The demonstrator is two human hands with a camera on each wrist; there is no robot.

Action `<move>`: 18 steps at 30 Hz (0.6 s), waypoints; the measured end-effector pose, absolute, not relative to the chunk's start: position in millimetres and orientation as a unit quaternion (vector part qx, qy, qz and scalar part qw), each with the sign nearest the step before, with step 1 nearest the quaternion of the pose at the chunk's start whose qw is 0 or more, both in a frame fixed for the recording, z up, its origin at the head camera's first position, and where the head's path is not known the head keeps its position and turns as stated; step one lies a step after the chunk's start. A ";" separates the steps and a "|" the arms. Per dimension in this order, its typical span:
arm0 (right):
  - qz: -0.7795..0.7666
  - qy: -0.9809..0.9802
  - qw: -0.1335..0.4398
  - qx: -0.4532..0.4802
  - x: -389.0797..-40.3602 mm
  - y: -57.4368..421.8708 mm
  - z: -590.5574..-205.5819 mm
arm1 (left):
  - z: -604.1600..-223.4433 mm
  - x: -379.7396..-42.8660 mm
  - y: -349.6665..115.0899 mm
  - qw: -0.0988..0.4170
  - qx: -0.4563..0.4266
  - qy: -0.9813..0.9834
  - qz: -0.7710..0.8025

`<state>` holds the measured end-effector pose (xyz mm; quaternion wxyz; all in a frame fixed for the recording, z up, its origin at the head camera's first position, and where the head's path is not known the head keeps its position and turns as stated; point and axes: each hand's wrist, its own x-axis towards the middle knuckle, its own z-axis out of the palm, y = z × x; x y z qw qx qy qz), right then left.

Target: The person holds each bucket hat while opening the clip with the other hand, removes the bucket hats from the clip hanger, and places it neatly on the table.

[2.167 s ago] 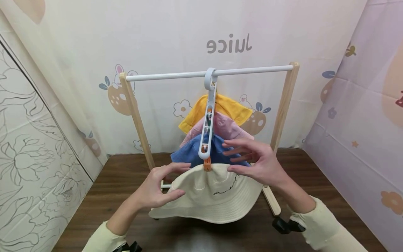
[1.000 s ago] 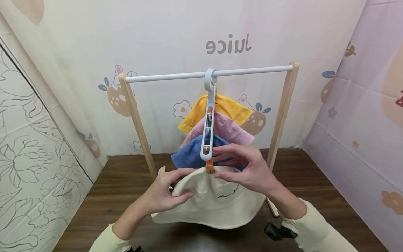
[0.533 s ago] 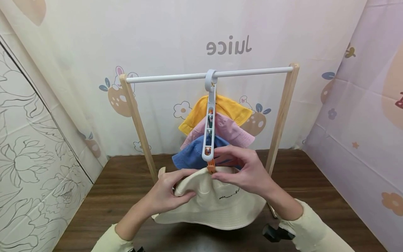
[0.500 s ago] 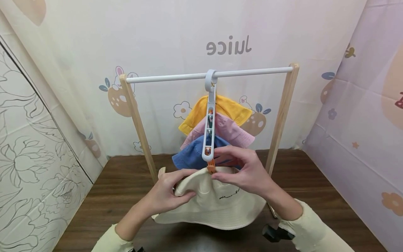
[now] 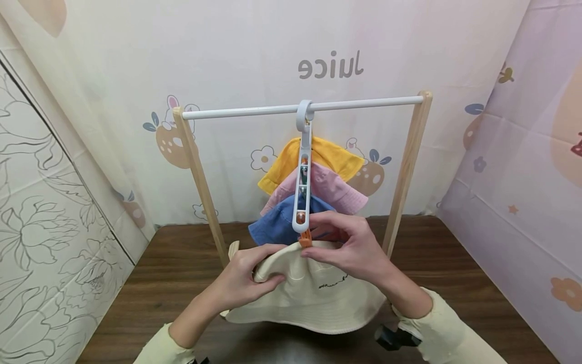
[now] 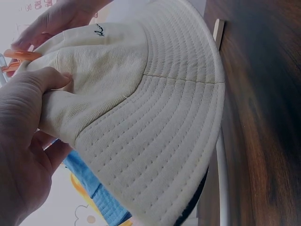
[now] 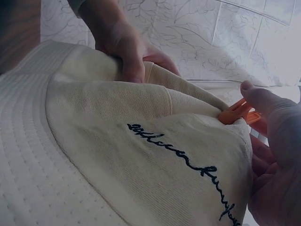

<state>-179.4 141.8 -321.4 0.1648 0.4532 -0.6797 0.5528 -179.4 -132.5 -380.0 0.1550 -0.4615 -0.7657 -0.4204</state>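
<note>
A cream bucket hat point(image 5: 313, 303) with dark script hangs at the front from an orange clip point(image 5: 305, 239) under the end of a white hanger point(image 5: 302, 192). My left hand point(image 5: 247, 275) pinches the side of its crown, thumb in front and fingers behind, also seen in the left wrist view. My right hand point(image 5: 352, 247) grips around the clip at the top of the crown, its thumb point(image 7: 256, 96) at the clip's handle and its fingers mostly behind. Behind it hang a blue hat point(image 5: 273, 222), a pink hat point(image 5: 336, 187) and a yellow hat point(image 5: 336, 154).
The hanger hooks over the white rail point(image 5: 364, 104) of a rack with wooden posts point(image 5: 406, 172). This rack stands on a dark wooden table point(image 5: 150, 283). Printed curtains point(image 5: 227, 60) close off the back and sides.
Both hands have come in from around the hat: the left now pinches the crown, and the right has moved left onto the clip. The hat has shifted slightly right and down.
</note>
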 end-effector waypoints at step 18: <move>0.558 -0.678 0.168 0.447 -174.8 140.1 -319.3 | -386.9 -180.0 -131.2 0.187 -0.459 -0.766 -0.410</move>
